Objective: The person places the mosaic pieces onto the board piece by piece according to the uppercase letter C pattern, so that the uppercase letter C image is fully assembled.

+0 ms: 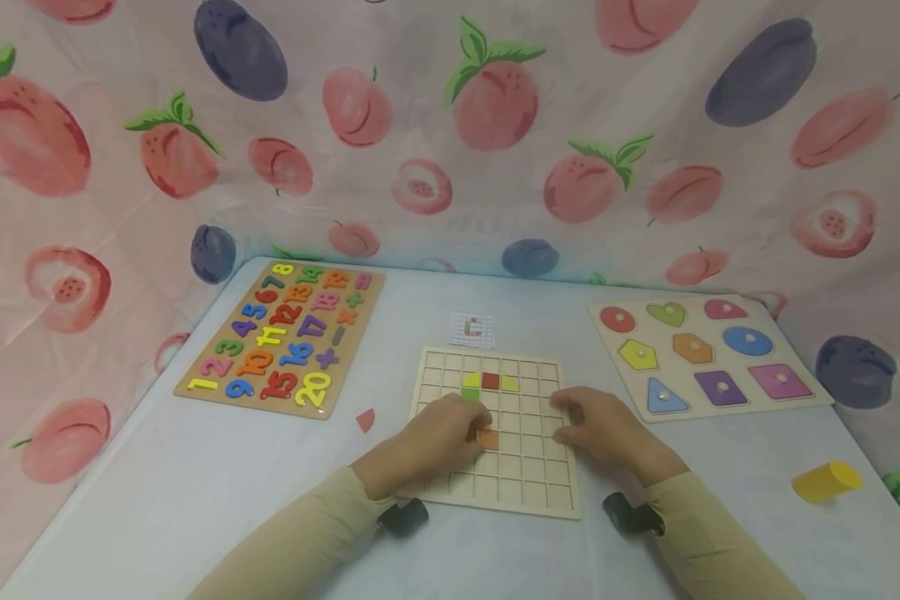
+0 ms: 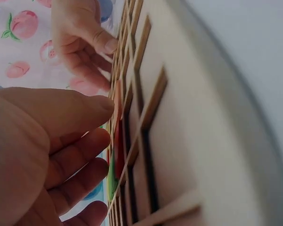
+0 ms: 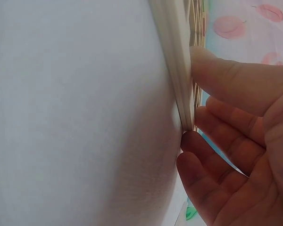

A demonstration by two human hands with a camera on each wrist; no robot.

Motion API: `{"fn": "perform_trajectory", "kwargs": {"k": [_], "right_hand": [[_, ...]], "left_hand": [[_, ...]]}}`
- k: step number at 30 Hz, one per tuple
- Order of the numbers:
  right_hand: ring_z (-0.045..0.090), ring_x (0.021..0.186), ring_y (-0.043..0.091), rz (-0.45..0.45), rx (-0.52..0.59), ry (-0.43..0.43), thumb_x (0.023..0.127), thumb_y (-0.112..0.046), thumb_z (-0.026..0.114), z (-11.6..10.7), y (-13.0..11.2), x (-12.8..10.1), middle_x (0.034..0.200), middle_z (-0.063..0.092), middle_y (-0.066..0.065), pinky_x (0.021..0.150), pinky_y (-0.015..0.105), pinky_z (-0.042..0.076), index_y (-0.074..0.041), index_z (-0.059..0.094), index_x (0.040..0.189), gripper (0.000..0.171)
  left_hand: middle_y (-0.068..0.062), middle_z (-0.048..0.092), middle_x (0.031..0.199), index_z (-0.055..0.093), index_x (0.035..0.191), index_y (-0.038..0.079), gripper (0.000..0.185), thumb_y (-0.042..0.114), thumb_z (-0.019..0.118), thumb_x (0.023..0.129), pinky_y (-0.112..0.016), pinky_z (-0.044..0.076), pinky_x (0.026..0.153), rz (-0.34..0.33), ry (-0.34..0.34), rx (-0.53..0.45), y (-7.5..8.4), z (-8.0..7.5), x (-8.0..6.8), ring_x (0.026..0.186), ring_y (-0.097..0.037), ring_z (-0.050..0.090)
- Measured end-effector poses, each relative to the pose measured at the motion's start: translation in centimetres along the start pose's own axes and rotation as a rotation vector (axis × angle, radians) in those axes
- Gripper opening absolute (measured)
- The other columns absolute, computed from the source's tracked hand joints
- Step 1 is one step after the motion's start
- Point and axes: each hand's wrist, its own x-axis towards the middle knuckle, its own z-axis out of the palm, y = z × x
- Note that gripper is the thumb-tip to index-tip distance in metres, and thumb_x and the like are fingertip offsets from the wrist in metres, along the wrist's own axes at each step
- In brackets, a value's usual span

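Nearest cam: two beige sleeves, forearms resting on the white table. Wooden grid board lies centre of table, between both hands.

L hand: lies on the board's left half, fingers curled, thumb and fingertips pinching an orange tile that sits on a cell abt mid-board. Grip narrow, closed on the tile. L wrist view confirms thumb pressed against tile edges in the grid.

R hand: at the board's right edge, fingers lightly bent. R wrist view shows thumb on top of the rim and fingers at and under the edge; board edge pinched between them.

Tiles already seated in upper rows: yellow, red, yellow, green, adjoining.

Pattern card just beyond board. Number puzzle far left; shape puzzle far right. Red piece loose left of board. Yellow cylinder at right, well apart.
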Motion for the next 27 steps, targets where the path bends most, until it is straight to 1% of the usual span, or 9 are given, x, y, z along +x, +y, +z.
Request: {"fn": "perform_trajectory", "kwargs": {"k": [3,6,8,10,14,17,20,23,27], "right_hand": [[0.045,0.134,0.04,-0.005,-0.004,0.0,0.085,-0.014,0.077,0.0,0.0,0.0,0.139,0.056,0.018,0.109,0.055,0.036,0.0,0.059,0.135,0.055],[0.045,0.134,0.04,-0.003,-0.006,-0.001,0.085,-0.014,0.077,-0.1,-0.1,0.1,0.139,0.056,0.018,0.109,0.055,0.035,-0.001,0.059,0.135,0.055],[0.045,0.134,0.04,0.004,-0.003,-0.002,0.085,-0.014,0.077,-0.1,-0.2,0.1,0.139,0.056,0.018,0.109,0.055,0.035,-0.001,0.059,0.135,0.055],[0.045,0.134,0.04,0.011,0.0,-0.004,0.085,-0.014,0.077,-0.1,-0.3,0.1,0.139,0.056,0.018,0.109,0.055,0.035,-0.001,0.059,0.135,0.055],[0.045,0.134,0.04,0.023,0.002,-0.006,0.084,-0.014,0.077,-0.1,-0.4,0.1,0.14,0.056,0.018,0.11,0.055,0.035,-0.001,0.059,0.135,0.055],[0.044,0.134,0.04,0.028,0.006,-0.006,0.084,-0.014,0.077,0.0,-0.3,0.1,0.14,0.056,0.018,0.11,0.055,0.035,-0.002,0.059,0.135,0.055],[0.044,0.134,0.04,0.032,0.006,-0.006,0.084,-0.014,0.077,0.0,-0.3,0.1,0.14,0.056,0.018,0.11,0.055,0.035,-0.002,0.059,0.135,0.055],[0.044,0.135,0.04,0.034,0.006,-0.009,0.085,-0.014,0.077,0.1,-0.2,0.1,0.14,0.056,0.018,0.11,0.055,0.035,-0.002,0.059,0.135,0.055],[0.044,0.135,0.04,0.031,0.007,-0.013,0.085,-0.015,0.077,0.1,-0.2,0.0,0.141,0.055,0.018,0.11,0.055,0.035,-0.002,0.059,0.136,0.056]], "left_hand": [[0.005,0.063,0.091,0.071,0.117,0.009,0.03,0.014,0.074,0.087,-0.028,0.049,0.081,-0.034,0.0,-0.016,-0.2,-0.3,0.0,0.088,-0.014,0.053],[0.004,0.066,0.1,0.071,0.117,0.01,0.03,0.016,0.075,0.088,-0.031,0.05,0.088,-0.053,0.009,-0.013,-0.6,-0.5,0.0,0.093,-0.015,0.054],[0.004,0.065,0.101,0.071,0.115,0.011,0.027,0.018,0.076,0.089,-0.033,0.049,0.09,-0.059,0.017,0.0,-1.0,-0.7,-0.1,0.095,-0.015,0.054],[0.005,0.063,0.097,0.071,0.111,0.012,0.024,0.019,0.076,0.089,-0.034,0.048,0.088,-0.066,0.022,0.011,-1.2,-0.9,-0.2,0.094,-0.016,0.053],[0.001,0.065,0.104,0.07,0.115,0.011,0.026,0.013,0.071,0.089,-0.037,0.048,0.093,-0.104,0.018,-0.019,-1.7,-1.6,-0.6,0.1,-0.019,0.054],[-0.003,0.065,0.115,0.069,0.122,0.009,0.033,0.011,0.068,0.09,-0.04,0.046,0.1,-0.146,0.025,-0.058,-2.1,-2.0,-0.8,0.11,-0.021,0.055],[-0.005,0.065,0.118,0.068,0.122,0.008,0.032,0.012,0.07,0.09,-0.041,0.046,0.1,-0.168,0.045,-0.076,-2.5,-2.3,-1.2,0.112,-0.023,0.055],[-0.006,0.065,0.118,0.069,0.12,0.008,0.032,0.012,0.071,0.089,-0.041,0.047,0.1,-0.184,0.063,-0.071,-3.2,-2.5,-1.4,0.112,-0.024,0.056],[-0.008,0.065,0.119,0.069,0.12,0.007,0.031,0.012,0.07,0.089,-0.042,0.046,0.1,-0.227,0.073,-0.069,-4.0,-2.9,-1.9,0.115,-0.025,0.057]]}}
